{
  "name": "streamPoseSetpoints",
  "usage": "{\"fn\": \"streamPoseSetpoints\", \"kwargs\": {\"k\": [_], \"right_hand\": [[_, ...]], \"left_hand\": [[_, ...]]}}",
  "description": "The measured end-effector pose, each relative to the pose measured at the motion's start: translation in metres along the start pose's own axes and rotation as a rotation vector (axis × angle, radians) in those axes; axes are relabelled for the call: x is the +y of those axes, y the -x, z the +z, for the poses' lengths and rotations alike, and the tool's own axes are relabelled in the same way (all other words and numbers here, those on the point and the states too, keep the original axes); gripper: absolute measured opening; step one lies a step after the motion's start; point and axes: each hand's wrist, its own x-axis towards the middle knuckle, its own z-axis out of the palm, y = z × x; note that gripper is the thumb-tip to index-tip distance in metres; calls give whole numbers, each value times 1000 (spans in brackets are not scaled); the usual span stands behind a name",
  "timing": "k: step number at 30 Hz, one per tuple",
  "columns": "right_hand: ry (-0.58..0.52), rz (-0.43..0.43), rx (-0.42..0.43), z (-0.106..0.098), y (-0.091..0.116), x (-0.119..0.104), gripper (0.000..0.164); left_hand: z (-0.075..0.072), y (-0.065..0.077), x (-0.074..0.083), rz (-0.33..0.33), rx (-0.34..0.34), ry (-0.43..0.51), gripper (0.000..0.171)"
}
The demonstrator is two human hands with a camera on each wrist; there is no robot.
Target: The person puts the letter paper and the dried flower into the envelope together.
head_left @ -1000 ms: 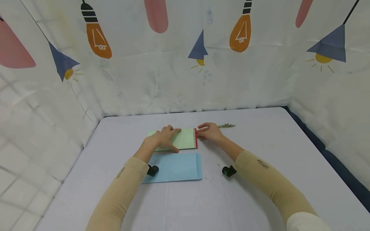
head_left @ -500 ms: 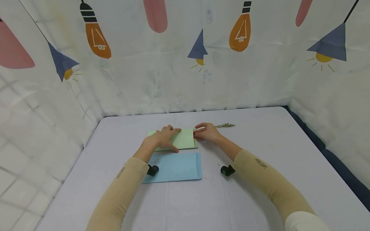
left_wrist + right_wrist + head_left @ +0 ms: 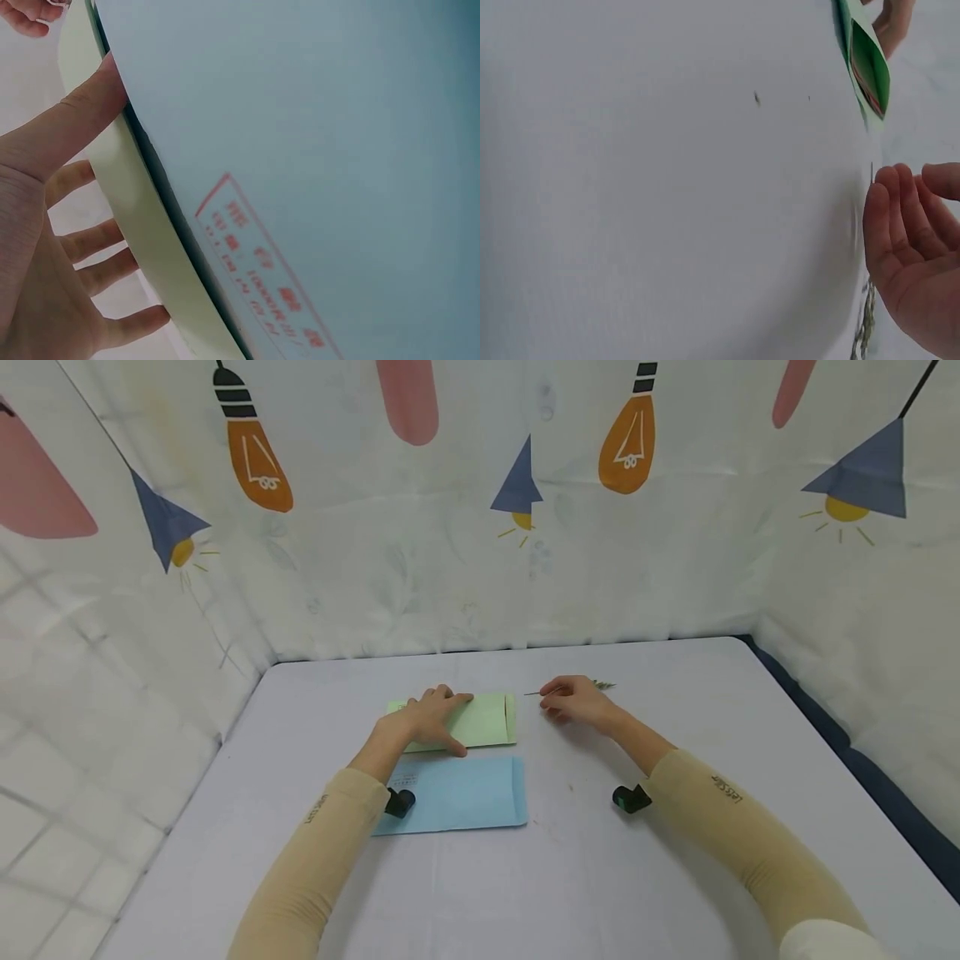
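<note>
My left hand [image 3: 429, 720] lies across a pale green envelope [image 3: 483, 720], thumb at its near edge and fingers spread towards the far edge. The envelope's right end gapes in the right wrist view, with reddish paper [image 3: 865, 77] visible inside. My right hand [image 3: 573, 700] hovers low over a thin dried plant sprig, its seed head [image 3: 603, 684] showing beyond the hand and its bare stem [image 3: 531, 694] sticking out left. In the right wrist view, a gap shows between thumb and bent fingers, and the stem runs behind the fingertips.
A light blue envelope [image 3: 457, 797] with printed text lies just in front of the green one. A white-covered table [image 3: 480, 893] carries everything, with small dark specks on its cloth. Printed fabric walls [image 3: 375, 568] rise behind and at both sides.
The red strip at the green envelope's right end has gone inside, pushed by my right hand. That hand has then moved right to the sprig; my left hand stays put.
</note>
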Motion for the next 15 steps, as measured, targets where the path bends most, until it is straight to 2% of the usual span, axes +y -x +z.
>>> {"fn": "streamPoseSetpoints", "kwargs": {"k": [3, 7, 15], "right_hand": [[37, 3, 27, -19, 6, 4, 32], [26, 20, 59, -41, 9, 11, 35], [47, 34, 122, -70, 15, 18, 40]], "left_hand": [[0, -1, 0, -2, 4, -8, 103], [0, 0, 0, -8, 5, -15, 103], [-3, 1, 1, -12, -13, 1, 103]]}}
